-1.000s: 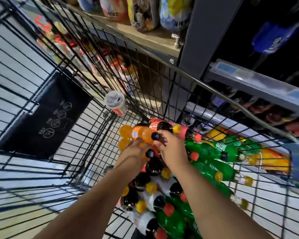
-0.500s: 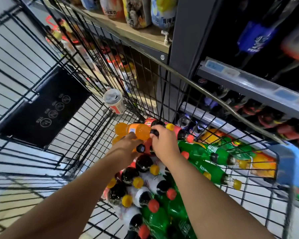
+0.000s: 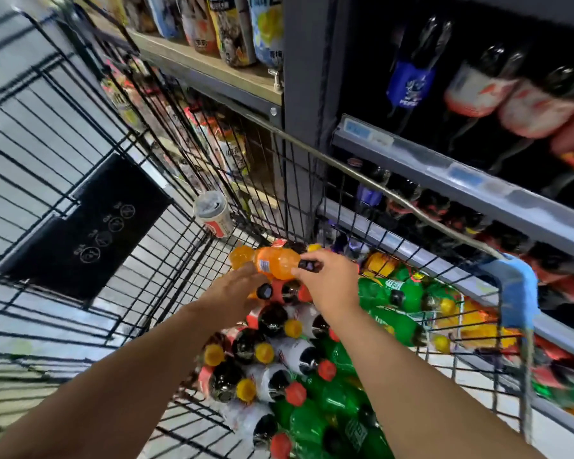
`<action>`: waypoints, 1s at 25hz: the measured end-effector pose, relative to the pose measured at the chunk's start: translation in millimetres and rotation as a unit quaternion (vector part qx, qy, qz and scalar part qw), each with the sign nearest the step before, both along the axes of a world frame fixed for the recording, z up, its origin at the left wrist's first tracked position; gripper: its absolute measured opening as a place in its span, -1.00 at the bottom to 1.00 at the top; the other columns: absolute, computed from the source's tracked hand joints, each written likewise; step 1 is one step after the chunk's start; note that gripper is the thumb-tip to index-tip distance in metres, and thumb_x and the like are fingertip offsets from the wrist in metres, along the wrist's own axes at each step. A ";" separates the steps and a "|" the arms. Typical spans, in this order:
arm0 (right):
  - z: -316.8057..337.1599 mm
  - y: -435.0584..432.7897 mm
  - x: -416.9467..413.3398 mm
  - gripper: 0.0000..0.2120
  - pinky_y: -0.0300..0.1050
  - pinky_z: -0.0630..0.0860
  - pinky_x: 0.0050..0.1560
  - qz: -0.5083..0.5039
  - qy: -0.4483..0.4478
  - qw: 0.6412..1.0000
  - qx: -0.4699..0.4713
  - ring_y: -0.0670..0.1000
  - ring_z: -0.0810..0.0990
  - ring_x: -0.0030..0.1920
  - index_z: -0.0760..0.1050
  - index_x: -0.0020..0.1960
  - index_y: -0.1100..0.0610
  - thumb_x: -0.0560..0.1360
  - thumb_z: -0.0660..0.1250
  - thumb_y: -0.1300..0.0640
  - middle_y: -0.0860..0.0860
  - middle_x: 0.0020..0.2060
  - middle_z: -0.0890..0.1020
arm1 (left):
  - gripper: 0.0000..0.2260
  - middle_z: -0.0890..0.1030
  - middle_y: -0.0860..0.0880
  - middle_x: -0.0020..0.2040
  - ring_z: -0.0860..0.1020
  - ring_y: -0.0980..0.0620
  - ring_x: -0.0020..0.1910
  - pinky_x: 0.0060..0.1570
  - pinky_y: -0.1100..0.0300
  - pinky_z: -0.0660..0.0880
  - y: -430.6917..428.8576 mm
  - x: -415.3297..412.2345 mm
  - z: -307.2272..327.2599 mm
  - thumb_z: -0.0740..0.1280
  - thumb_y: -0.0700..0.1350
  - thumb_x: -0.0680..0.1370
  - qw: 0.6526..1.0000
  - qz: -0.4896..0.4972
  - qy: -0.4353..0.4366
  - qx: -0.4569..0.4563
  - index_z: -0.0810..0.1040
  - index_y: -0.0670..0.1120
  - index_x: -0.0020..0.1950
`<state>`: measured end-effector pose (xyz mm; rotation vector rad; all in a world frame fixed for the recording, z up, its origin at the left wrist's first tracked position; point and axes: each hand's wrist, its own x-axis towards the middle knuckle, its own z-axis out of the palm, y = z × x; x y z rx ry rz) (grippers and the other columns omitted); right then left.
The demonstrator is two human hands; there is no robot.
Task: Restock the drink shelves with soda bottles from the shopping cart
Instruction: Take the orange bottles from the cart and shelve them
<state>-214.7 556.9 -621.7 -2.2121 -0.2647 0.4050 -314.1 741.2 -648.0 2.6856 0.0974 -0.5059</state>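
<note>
Down inside the shopping cart (image 3: 166, 180), at the far end of the heap, my right hand (image 3: 333, 286) has its grip closed on the dark cap end of an orange soda bottle (image 3: 274, 265), which lies on its side just above the pile. My left hand (image 3: 234, 294) sits just beneath and beside that bottle, fingers loosely spread and not wrapped round anything; its fingertips look to be brushing the bottle's underside, though the blur leaves me unsure. Directly under both grips lie dark cola bottles (image 3: 272, 321) with yellow and red caps, and to the right of my right grip are green soda bottles (image 3: 390, 289). Beyond and above my right grip, past the cart's rail, the drink shelves (image 3: 461, 175) hold rows of dark bottles. A white cup (image 3: 212, 213) rests against the wire further out from my left grip.

I judge this the pick-up step: one bottle is coming out of the heap, none yet shelved. Next I need to lift it clear over the cart rail, support the body with my left hand if it sags, and stand it in a free gap on a shelf.
</note>
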 end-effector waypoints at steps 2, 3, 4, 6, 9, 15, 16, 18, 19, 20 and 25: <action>-5.0 -9.7 -5.4 -0.80 -0.33 0.43 -0.05 -0.027 -0.009 1.000 -0.002 -0.07 0.66 -0.08 0.74 0.02 0.07 0.40 0.60 0.12 -0.03 -0.08 0.75 | -0.64 0.48 0.07 0.30 0.48 0.05 0.29 0.36 0.08 0.43 -12.7 -3.6 -2.0 0.40 0.01 0.59 0.999 -0.026 -0.012 -0.014 0.52 0.05 0.38; -6.9 -14.6 -8.0 -0.81 -0.32 0.45 -0.05 -0.038 -0.014 0.999 -0.004 -0.07 0.66 -0.09 0.74 0.01 0.07 0.40 0.59 0.13 -0.03 -0.09 0.75 | -0.67 0.49 0.07 0.28 0.49 0.06 0.26 0.34 0.09 0.44 -18.4 -4.3 -4.1 0.41 0.01 0.59 0.999 -0.032 -0.020 -0.024 0.54 0.05 0.35; -7.4 -20.1 -10.4 -0.82 -0.30 0.48 -0.04 -0.046 -0.016 0.999 -0.005 -0.09 0.65 -0.11 0.74 0.00 0.07 0.40 0.59 0.14 -0.03 -0.09 0.75 | -0.69 0.49 0.08 0.26 0.49 0.06 0.26 0.33 0.09 0.45 -24.6 -4.9 -4.8 0.42 0.00 0.59 0.999 -0.031 -0.024 -0.038 0.55 0.06 0.33; -7.2 -30.7 -13.8 -0.82 -0.27 0.52 0.00 -0.057 -0.020 0.998 -0.005 -0.09 0.65 -0.11 0.73 0.01 0.07 0.41 0.58 0.14 -0.03 -0.10 0.75 | -0.68 0.48 0.07 0.27 0.48 0.04 0.28 0.34 0.06 0.44 -35.1 -6.3 -3.9 0.43 -0.06 0.58 0.997 -0.020 -0.034 -0.063 0.56 0.05 0.33; -6.0 -37.0 -17.5 -0.82 -0.30 0.50 -0.01 -0.064 -0.022 0.998 0.005 -0.09 0.65 -0.11 0.73 0.02 0.06 0.42 0.57 0.15 -0.02 -0.09 0.76 | -0.62 0.49 -0.05 0.34 0.47 -0.06 0.35 0.34 -0.02 0.43 -39.6 -9.8 -3.9 0.44 -0.15 0.57 0.994 -0.032 -0.043 -0.093 0.55 -0.08 0.40; 15.2 -40.2 -20.5 -0.78 -0.53 0.46 -0.06 -0.048 -0.066 0.995 0.049 -0.29 0.59 -0.19 0.71 0.08 -0.02 0.44 0.54 0.13 -0.20 -0.14 0.69 | -0.67 0.56 -0.06 0.19 0.45 0.17 0.17 0.27 0.48 0.30 -42.8 -14.7 28.9 0.46 -0.21 0.54 0.982 -0.033 -0.124 -0.136 0.60 -0.22 0.30; 23.6 -41.8 -21.1 -0.78 -0.47 0.50 -0.03 -0.039 -0.071 0.995 0.064 -0.31 0.59 -0.18 0.69 0.07 -0.07 0.45 0.54 0.13 -0.25 -0.14 0.68 | -0.62 0.52 0.00 0.22 0.43 0.19 0.18 0.24 0.49 0.28 -41.4 -17.5 37.4 0.46 -0.19 0.54 0.986 -0.024 -0.099 -0.129 0.57 -0.14 0.36; 46.4 -45.8 -24.3 -0.70 -0.41 0.52 -0.02 -0.028 -0.063 0.994 0.086 -0.36 0.60 -0.09 0.57 0.00 -0.25 0.46 0.53 0.13 -0.36 -0.17 0.65 | -0.64 0.48 0.10 0.18 0.47 0.14 0.16 0.20 0.41 0.37 -36.1 -25.9 53.8 0.46 -0.15 0.55 0.991 0.010 -0.060 -0.118 0.57 -0.04 0.35; 59.0 -47.8 -26.9 -0.64 -0.46 0.49 -0.03 -0.029 -0.050 0.993 0.098 -0.39 0.58 -0.03 0.48 -0.04 -0.31 0.46 0.53 0.13 -0.37 -0.15 0.65 | -0.69 0.49 0.09 0.14 0.50 0.10 0.12 0.16 0.34 0.43 -33.6 -30.5 61.9 0.46 -0.13 0.56 0.991 0.023 -0.055 -0.117 0.58 -0.03 0.30; 72.0 -50.3 -29.9 -0.58 -0.50 0.46 -0.05 -0.036 -0.042 0.992 0.115 -0.39 0.58 0.00 0.41 -0.05 -0.33 0.46 0.53 0.14 -0.34 -0.11 0.65 | -0.73 0.50 0.08 0.12 0.51 0.08 0.10 0.12 0.33 0.44 -31.9 -33.3 71.9 0.46 -0.13 0.56 0.990 0.034 -0.055 -0.123 0.59 -0.04 0.26; 147.9 -81.0 -44.7 -0.45 -0.38 0.51 -0.05 -0.085 -0.076 0.969 0.221 -0.24 0.64 -0.08 0.30 -0.11 -0.37 0.49 0.51 0.23 -0.24 -0.09 0.69 | -0.73 0.59 0.04 0.19 0.54 0.04 0.21 0.27 0.15 0.48 -37.2 -35.1 133.2 0.42 -0.07 0.59 0.967 0.126 -0.070 -0.210 0.56 -0.01 0.29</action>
